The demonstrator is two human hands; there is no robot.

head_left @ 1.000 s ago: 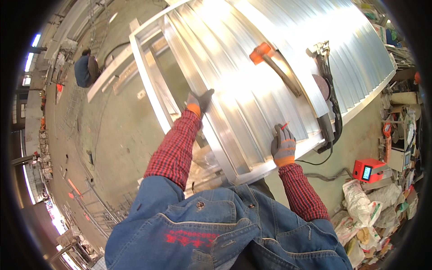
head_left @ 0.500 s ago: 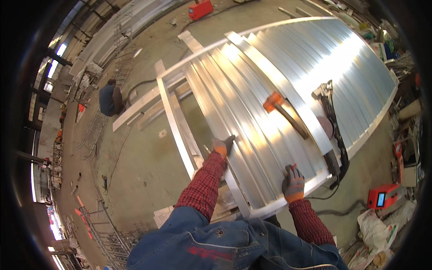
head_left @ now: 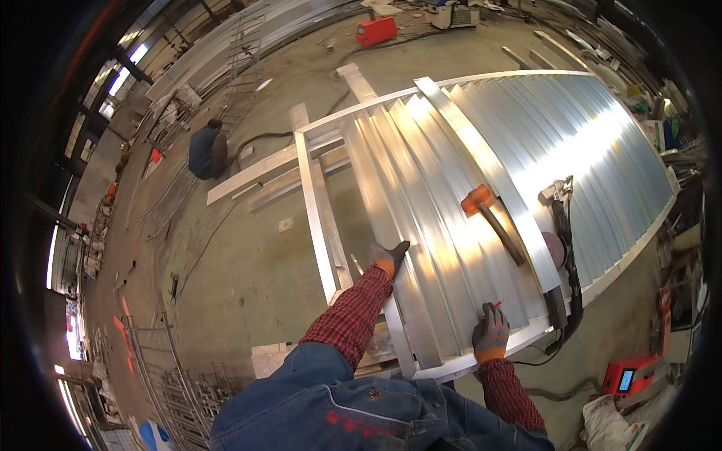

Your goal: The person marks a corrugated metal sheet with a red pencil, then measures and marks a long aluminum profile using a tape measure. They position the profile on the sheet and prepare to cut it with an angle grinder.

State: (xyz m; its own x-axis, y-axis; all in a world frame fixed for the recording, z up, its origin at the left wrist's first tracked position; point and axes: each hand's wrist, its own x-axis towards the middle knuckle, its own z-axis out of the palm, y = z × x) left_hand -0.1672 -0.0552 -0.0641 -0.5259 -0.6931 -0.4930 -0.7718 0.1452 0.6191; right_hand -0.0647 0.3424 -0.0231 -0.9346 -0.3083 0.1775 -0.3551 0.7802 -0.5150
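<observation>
A ribbed silvery metal panel lies in front of me within a pale metal frame. My left hand, in a grey and orange glove, grips the panel's left edge with its fingers closed around it. My right hand, gloved alike, rests near the panel's near edge and pinches a slim red pen. A mallet with an orange head lies on the ribs ahead, beside a metal crossbar.
Right of the crossbar lie a welding torch with a black cable and a round disc. Red machines stand at the far side and lower right. A person crouches at the left. Metal racks stand lower left.
My view has shifted, so the frame and panel sit lower and farther right in the picture. Both hands keep about the same places on the panel; the red pen stays in my right hand.
</observation>
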